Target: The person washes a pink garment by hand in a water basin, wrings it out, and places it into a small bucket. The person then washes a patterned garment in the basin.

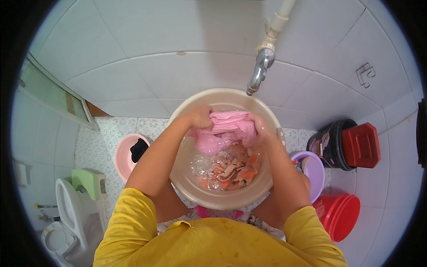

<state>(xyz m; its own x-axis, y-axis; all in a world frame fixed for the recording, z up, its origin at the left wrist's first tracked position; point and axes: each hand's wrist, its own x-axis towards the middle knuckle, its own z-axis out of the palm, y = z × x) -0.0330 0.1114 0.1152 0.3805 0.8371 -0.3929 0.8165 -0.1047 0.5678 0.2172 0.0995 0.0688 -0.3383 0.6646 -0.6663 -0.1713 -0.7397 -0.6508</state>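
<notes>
Cloth of wet pink fabric (227, 129): inside the large round beige plastic basin (213, 202), toward its far side; bunched, raised partly clear of the water, with lower folds at the surface.
Left hand (202, 116): at the far left inside the basin, curled closed on the pink fabric's left end, with fingertips partly hidden by folds.
Right hand (261, 125): at the far right inside the basin, fingers bent closed on the fabric's right end; exact finger placement impossible to tell.
Stage of work: probably midway; pink fabric lifted and gathered, yet wet and not set aside.
Left in the water: orange-and-pale patterned cloth (235, 171), loosely crumpled in the basin's near half, touched by neither hand.
Small round pink plastic basin (126, 168): left of the beige basin, holding crumpled black cloth (138, 150); whether done or waiting, cannot tell.
Round purple plastic basin (317, 175): just right of the beige basin, partly behind the right arm, with contents too obscured to name.
Black plastic bucket (331, 147): farther right of the beige basin, with a red octagonal plastic container (365, 144) at its mouth.
Round red plastic bucket (342, 218): right of the beige basin, on the near side; contents unclear.
Silver metal tap (261, 66): above the beige basin's far rim, with no stream visible.
</notes>
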